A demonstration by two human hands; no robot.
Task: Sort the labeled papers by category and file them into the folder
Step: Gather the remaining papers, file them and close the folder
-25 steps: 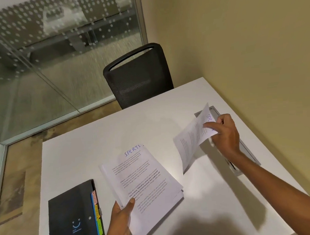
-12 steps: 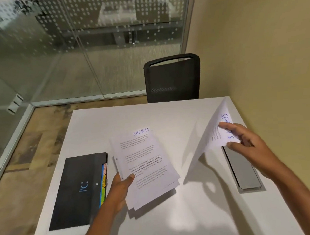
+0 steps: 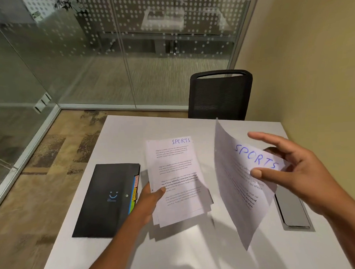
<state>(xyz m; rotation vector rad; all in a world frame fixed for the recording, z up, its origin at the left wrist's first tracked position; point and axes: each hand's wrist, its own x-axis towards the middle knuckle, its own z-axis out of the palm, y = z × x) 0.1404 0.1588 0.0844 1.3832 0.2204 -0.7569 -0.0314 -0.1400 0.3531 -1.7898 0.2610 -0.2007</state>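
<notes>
Two hands, one sheet, one stack, one folder

The right hand (image 3: 296, 169) had lifted its single sheet (image 3: 242, 184) nearer than before, thumb and fingers pinching the blue "SPORTS" corner. The left hand (image 3: 151, 198) pinched the paper stack (image 3: 174, 175), also marked "SPORTS", over the white tabletop (image 3: 177, 254). The black folder (image 3: 106, 198) lay shut, left of the stack

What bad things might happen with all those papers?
The loose sheet hangs from just a thumb-and-finger pinch in the right hand, so it might slip or crease. The stack in the left hand is fanned unevenly, so pages might slide out onto the table.
</notes>
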